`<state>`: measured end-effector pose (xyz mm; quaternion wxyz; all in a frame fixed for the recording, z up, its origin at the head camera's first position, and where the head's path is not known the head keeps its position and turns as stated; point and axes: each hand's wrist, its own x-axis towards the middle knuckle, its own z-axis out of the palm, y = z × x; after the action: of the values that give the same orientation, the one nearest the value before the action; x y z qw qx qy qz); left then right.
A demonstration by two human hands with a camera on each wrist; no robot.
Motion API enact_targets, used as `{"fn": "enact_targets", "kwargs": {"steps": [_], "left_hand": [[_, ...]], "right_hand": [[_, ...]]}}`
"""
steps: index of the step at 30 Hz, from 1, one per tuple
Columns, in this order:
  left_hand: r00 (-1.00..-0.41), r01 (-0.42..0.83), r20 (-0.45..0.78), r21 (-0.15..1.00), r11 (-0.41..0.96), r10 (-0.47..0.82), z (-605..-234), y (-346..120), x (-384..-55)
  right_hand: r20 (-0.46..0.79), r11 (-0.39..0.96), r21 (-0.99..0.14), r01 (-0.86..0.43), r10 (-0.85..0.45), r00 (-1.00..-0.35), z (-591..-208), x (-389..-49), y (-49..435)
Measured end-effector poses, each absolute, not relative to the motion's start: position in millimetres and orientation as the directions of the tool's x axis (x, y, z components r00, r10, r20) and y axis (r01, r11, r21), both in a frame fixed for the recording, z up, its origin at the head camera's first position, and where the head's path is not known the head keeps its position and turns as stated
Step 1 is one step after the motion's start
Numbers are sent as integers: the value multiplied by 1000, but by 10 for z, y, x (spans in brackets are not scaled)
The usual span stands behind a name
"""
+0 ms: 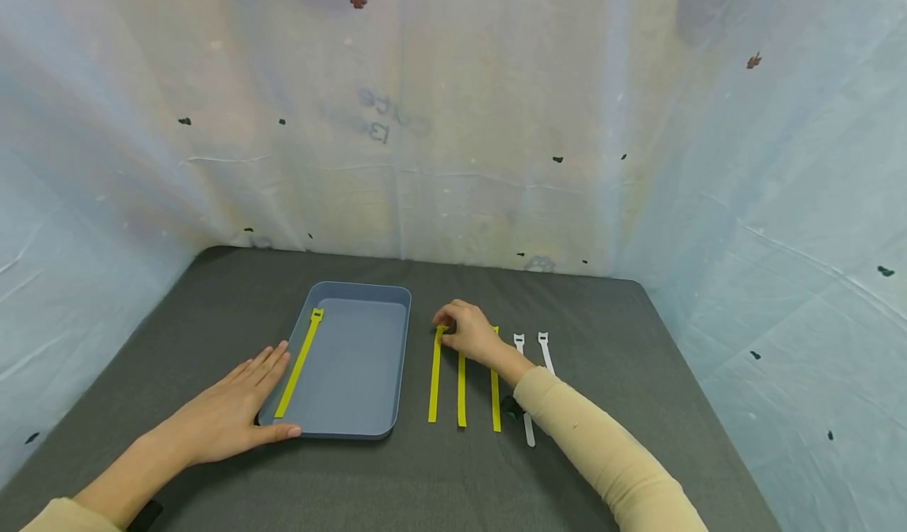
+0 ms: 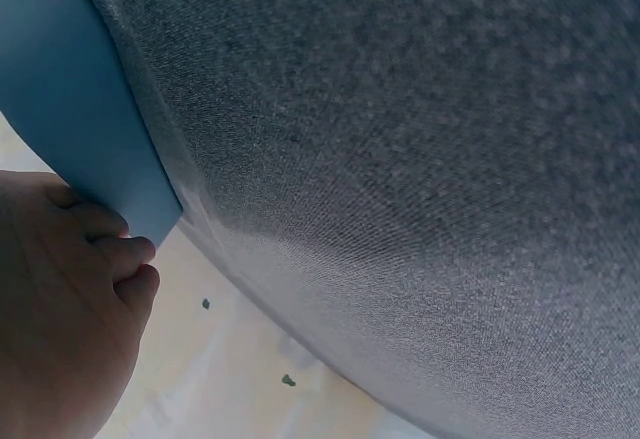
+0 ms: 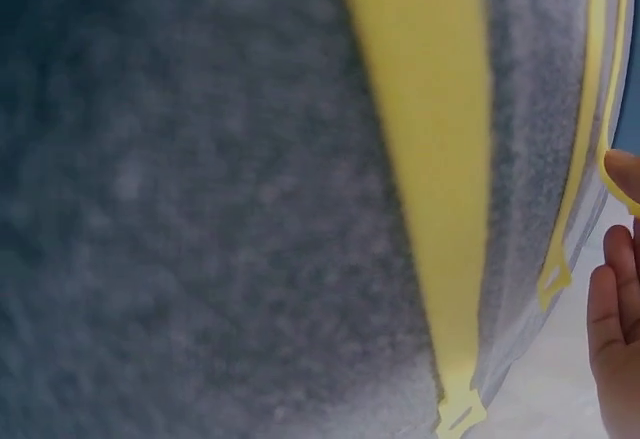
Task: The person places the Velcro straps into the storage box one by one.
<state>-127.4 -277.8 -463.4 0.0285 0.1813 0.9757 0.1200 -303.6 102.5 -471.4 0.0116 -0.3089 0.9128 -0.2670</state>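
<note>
One yellow tie (image 1: 435, 378) pinched at its far end

My right hand (image 1: 469, 334) closes thumb and fingers on the far end of this tie, which lies on the table (image 1: 425, 481) just right of the blue tray (image 1: 354, 367). My left hand (image 1: 237, 406) is flat and straight-fingered, resting against the tray's left side, well apart from the other. In the right wrist view the strip curves where my thumb meets it, so I judge it thin, bendy and very light, with nothing to break; a smooth face might slide a little. The far end looks the best place to take hold, since on its neighbors, the middle yellow tie (image 1: 461, 390) and the right yellow tie (image 1: 495, 398), a wider slotted head sits there. The tail would likely sag when raised. Two white ties (image 1: 528, 430) lie farther right; another yellow strip (image 1: 301, 365) lies inside the tray.
</note>
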Motion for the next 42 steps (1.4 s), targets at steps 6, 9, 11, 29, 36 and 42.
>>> {"fn": "enact_targets", "kwargs": {"steps": [6, 9, 11, 29, 36, 42], "left_hand": [[-930, 354, -7, 244, 903, 366, -4613, -2774, -1269], [-929, 358, -2, 245, 901, 369, -4618, -2774, -1263], [-929, 358, -1, 246, 901, 370, -4623, -2775, -1261], [-932, 347, -10, 258, 902, 362, -4620, -2773, -1259], [-932, 350, -5, 255, 901, 363, -4622, -2770, -1255], [-930, 352, -8, 256, 900, 366, -4622, -2769, -1260]], "right_hand": [[177, 626, -531, -571, -577, -798, -4696, -2999, 1015], [188, 605, -555, -572, -578, -794, -4689, -2978, 1004], [192, 595, -568, -568, -576, -795, -4687, -2965, 996], [214, 513, -708, -485, -499, -840, -4663, -2888, 994], [159, 490, -774, -402, -464, -872, -4614, -2852, 996], [140, 455, -813, -364, -453, -880, -4571, -2831, 1004]]}}
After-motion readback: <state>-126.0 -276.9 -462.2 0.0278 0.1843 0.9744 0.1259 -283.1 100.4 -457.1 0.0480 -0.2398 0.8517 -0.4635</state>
